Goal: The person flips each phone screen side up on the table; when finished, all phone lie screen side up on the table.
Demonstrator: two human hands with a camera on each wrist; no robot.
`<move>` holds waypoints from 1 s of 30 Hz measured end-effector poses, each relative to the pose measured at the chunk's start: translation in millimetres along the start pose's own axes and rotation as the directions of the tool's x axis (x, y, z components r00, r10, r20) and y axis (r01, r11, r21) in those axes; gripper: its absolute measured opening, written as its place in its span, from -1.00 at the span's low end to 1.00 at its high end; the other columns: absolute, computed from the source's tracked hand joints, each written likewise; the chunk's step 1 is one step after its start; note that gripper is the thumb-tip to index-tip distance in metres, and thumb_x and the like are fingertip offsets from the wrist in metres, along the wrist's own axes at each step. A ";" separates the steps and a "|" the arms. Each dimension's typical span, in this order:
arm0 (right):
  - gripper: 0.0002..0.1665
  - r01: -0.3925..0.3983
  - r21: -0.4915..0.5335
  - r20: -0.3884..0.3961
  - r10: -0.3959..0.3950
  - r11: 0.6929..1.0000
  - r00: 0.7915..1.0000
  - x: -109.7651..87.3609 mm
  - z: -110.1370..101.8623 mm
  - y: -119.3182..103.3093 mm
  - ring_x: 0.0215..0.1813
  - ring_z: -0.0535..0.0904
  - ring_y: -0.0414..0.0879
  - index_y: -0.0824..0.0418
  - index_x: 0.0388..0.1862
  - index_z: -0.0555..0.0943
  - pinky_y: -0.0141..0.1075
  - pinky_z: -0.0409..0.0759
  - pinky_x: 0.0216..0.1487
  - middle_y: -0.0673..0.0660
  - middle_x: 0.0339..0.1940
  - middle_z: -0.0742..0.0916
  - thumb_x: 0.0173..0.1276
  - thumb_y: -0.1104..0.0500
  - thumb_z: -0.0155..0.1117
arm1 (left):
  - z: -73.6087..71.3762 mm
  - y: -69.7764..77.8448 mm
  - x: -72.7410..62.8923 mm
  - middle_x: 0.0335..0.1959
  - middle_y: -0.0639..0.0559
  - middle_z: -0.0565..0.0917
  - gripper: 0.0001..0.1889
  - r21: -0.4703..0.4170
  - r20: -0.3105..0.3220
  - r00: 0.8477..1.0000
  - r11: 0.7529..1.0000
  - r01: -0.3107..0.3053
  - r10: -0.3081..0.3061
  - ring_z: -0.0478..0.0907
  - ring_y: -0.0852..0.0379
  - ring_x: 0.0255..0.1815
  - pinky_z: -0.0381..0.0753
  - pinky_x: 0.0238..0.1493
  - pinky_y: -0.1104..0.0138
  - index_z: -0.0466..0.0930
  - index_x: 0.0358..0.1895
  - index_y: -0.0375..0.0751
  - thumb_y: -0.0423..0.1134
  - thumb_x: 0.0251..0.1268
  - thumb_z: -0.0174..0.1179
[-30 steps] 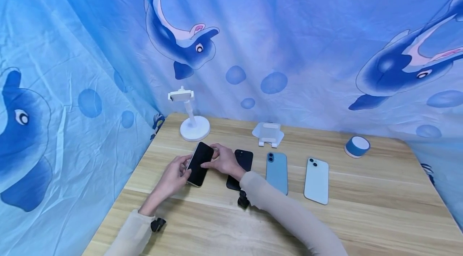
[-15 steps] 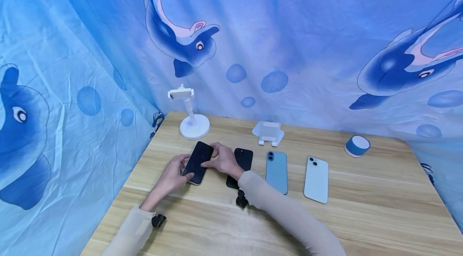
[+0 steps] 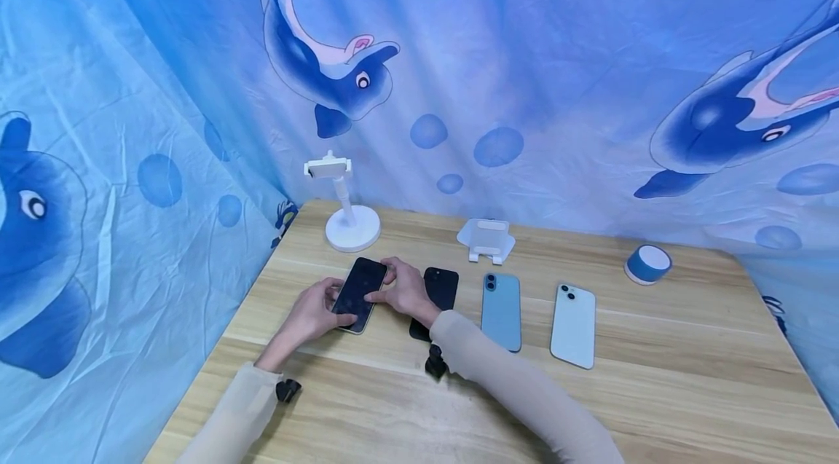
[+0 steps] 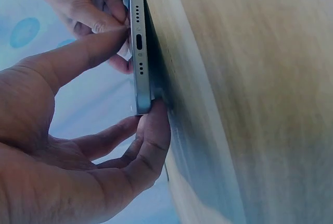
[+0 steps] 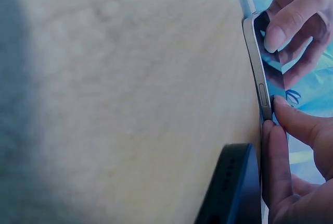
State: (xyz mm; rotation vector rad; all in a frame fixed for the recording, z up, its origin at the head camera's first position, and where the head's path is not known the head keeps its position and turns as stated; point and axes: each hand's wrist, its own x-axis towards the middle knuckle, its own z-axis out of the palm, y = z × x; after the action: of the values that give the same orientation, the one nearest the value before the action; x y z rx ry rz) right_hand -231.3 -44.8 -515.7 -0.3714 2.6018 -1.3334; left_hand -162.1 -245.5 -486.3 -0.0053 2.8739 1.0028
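A phone with a black screen (image 3: 360, 291) is face up between the hands, low over the table's left part. My left hand (image 3: 313, 312) grips its near left corner, the thumb lying across the screen and the fingertips at the side and under the edge in the left wrist view. The phone's pale metal end, with charging port (image 4: 138, 41), faces that camera. With thumb and fingers, my right hand (image 3: 405, 291) pinches the far right edge. Beneath the right wrist lies a black phone (image 3: 442, 286), back up and partly covered. Whether the held phone touches the table cannot be seen.
Right of the black phone lie a blue phone (image 3: 501, 315) and a pale phone (image 3: 574, 325), backs up. Behind stand a white round-based phone stand (image 3: 354, 229) and a small folding stand (image 3: 488, 238). A blue-and-white cylinder (image 3: 647, 265) is at the back right.
The held phone has turned flatter, its left side lowering so more of the screen shows. My left thumb has slid further over the screen. The right hand keeps its pinch almost unmoved.
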 end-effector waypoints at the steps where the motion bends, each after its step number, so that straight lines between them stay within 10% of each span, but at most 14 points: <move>1: -0.07 -0.004 -0.002 -0.003 0.004 1.000 1.000 0.1 0.3 -0.3 -0.20 0.58 -0.14 0.10 0.43 0.54 -0.18 0.63 0.08 0.04 -0.21 0.71 0.08 -0.01 0.72 | 0.0 0.4 0.2 -0.13 -0.17 0.72 -0.17 0.007 -0.001 1.000 1.000 0.000 0.000 0.58 0.02 -0.19 0.52 -0.12 0.17 0.51 0.33 -0.37 -0.14 -0.05 0.65; 30: -0.07 -0.022 -0.005 -0.008 0.022 1.000 1.000 8.9 1.9 -2.1 -0.24 0.54 -0.15 0.08 0.44 0.55 -0.22 0.60 0.03 0.03 -0.22 0.71 0.07 -0.01 0.73 | 2.7 1.3 3.6 -0.07 -0.21 0.67 -0.07 0.011 0.025 0.998 0.998 0.057 -0.057 0.57 -0.05 -0.08 0.54 -0.04 0.13 0.48 0.35 -0.40 -0.08 -0.13 0.70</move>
State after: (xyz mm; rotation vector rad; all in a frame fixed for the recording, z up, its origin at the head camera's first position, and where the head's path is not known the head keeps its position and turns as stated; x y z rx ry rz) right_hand -239.0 -50.1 -515.6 -0.3384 2.6079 -1.3244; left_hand -165.5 -242.7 -487.9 -0.0731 2.8384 0.9706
